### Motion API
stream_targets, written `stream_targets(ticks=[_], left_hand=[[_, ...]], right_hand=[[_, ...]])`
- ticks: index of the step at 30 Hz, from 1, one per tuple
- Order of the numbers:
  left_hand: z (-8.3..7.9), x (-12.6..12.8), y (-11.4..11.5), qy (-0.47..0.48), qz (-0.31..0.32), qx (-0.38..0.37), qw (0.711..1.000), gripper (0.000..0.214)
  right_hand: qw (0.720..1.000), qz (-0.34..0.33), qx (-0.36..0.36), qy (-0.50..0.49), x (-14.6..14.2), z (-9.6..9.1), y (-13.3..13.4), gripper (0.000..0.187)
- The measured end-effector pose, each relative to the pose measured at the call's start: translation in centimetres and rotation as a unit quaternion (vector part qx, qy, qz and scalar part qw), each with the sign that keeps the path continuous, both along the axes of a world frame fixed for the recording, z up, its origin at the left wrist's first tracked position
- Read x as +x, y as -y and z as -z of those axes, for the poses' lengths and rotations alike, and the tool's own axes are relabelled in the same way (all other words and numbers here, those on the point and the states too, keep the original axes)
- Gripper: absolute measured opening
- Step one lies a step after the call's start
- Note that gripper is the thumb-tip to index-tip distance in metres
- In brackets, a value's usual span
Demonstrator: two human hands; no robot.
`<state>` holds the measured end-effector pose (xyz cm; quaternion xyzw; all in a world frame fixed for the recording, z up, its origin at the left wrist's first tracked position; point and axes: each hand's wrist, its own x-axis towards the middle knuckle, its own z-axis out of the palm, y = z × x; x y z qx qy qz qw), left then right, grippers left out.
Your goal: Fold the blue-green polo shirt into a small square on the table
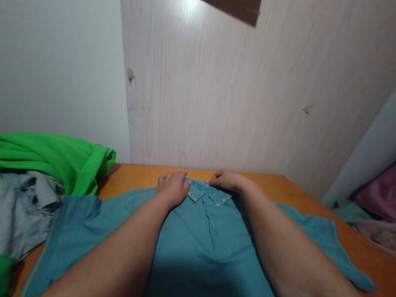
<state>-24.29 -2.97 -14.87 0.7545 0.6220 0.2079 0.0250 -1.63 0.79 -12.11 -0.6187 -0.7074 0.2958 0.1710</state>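
at the collar point(195, 189) of the teal shirt point(202, 247), the person's right hand point(226, 179) has thumb and fingers drawn narrow on the cloth's far edge; whether the left hand point(174, 188), at the opposite side of the collar, pinches fabric or merely rests on it cannot be told. the shirt lies front up on the table point(135, 174), its body on the near side of the grip. a light, even pull from both sides would probably keep the collar level without creasing the placket point(210, 214) just below. both forearms point(287, 244) reach forward and converge, left palm down, right wrist bent inward.
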Motion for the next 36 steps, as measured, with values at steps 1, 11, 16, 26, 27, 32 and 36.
stream_targets(ticks=[1,11,16,26,27,32,36], left_hand=[[0.0,0.0,-0.1,0.001,0.004,-0.006,1.000,0.048],[-0.3,0.0,-0.7,0.089,0.007,0.028,0.996,0.044],[-0.6,0.0,-0.6,0.111,0.018,0.069,0.991,0.037],[-0.7,0.1,-0.3,0.058,-0.032,0.018,0.998,0.030],[-0.7,0.1,-0.3,0.048,-0.034,0.012,0.998,0.028],[-0.8,0.3,-0.1,0.027,-0.056,0.023,0.998,0.023],[-0.9,0.4,0.2,0.016,-0.069,0.027,0.997,0.024]], right_hand=[[1.000,-0.009,-0.014,-0.009,0.0,-0.1,0.1,0.030],[0.995,-0.026,-0.050,-0.078,-0.5,-1.0,0.6,0.031],[0.990,-0.060,-0.066,-0.107,0.0,-0.7,0.4,0.022],[0.991,-0.033,0.103,-0.078,-0.1,0.7,-1.3,0.011],[0.991,-0.032,0.110,-0.072,-0.1,0.9,-1.4,0.012],[0.990,-0.018,0.131,-0.048,-0.2,1.7,-1.9,0.011],[0.990,-0.016,0.136,-0.034,-0.5,1.6,-1.9,0.012]])
